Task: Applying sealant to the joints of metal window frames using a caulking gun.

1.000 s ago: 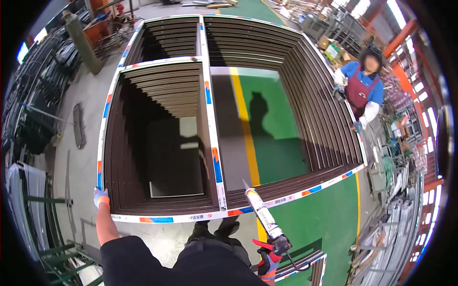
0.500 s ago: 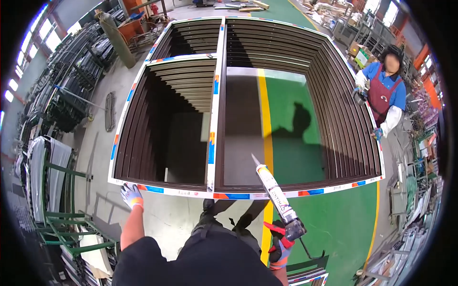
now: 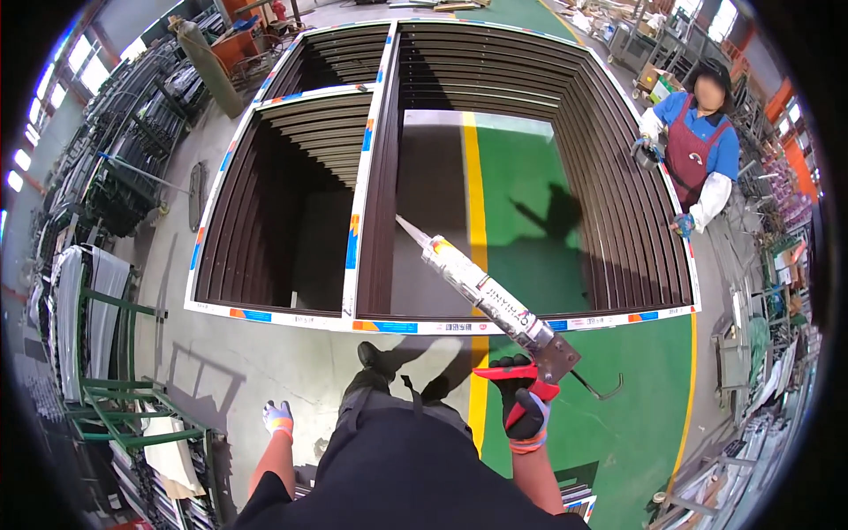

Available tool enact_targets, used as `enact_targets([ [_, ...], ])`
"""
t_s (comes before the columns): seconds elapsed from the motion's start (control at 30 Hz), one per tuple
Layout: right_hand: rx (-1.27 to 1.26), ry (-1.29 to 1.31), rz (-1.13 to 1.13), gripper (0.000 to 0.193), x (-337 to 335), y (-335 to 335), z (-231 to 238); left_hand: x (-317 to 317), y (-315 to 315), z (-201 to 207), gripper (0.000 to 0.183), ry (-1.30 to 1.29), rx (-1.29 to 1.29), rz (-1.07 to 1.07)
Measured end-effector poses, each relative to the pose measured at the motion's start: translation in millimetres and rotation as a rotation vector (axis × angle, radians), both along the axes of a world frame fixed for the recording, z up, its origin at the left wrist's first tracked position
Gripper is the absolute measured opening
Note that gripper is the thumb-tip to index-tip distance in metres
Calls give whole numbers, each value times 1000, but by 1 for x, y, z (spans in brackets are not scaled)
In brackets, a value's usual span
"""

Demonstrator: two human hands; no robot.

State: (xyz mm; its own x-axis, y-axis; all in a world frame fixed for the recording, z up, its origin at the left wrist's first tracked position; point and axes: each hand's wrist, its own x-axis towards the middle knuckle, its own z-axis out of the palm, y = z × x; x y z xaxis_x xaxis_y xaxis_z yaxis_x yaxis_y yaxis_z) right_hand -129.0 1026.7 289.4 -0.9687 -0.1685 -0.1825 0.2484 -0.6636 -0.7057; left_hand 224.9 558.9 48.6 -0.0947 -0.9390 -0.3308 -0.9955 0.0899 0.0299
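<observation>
Gripping the caulking gun [image 3: 495, 296] by its red handle, the right hand [image 3: 523, 405] is closed tight; nozzle hovers above the brown window frame [image 3: 380, 212], left hand [image 3: 277, 417] empty, open – lower it steadily onto a joint

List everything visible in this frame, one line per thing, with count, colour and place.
stack of frames: one stack, dark brown with white taped top edges, on the floor ahead
caulking gun: one, white tube in a metal and red holder, nozzle tipped up over the stack's near edge
floor: grey on the left, green on the right, with a yellow line
co-worker: one, blue top and dark red apron, at the stack's right edge
green rack: one, lower left
gas cylinder: one, greenish, upper left
left hand: gloved, empty, hanging low by the leg
right hand: black glove, gripping the caulking gun's red handle
</observation>
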Motion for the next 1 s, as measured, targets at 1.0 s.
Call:
enact_targets([
  [1.0, -199, -20, 251, 70, 36, 12, 16, -373, 242, 262, 47, 1575, 1651, 47],
])
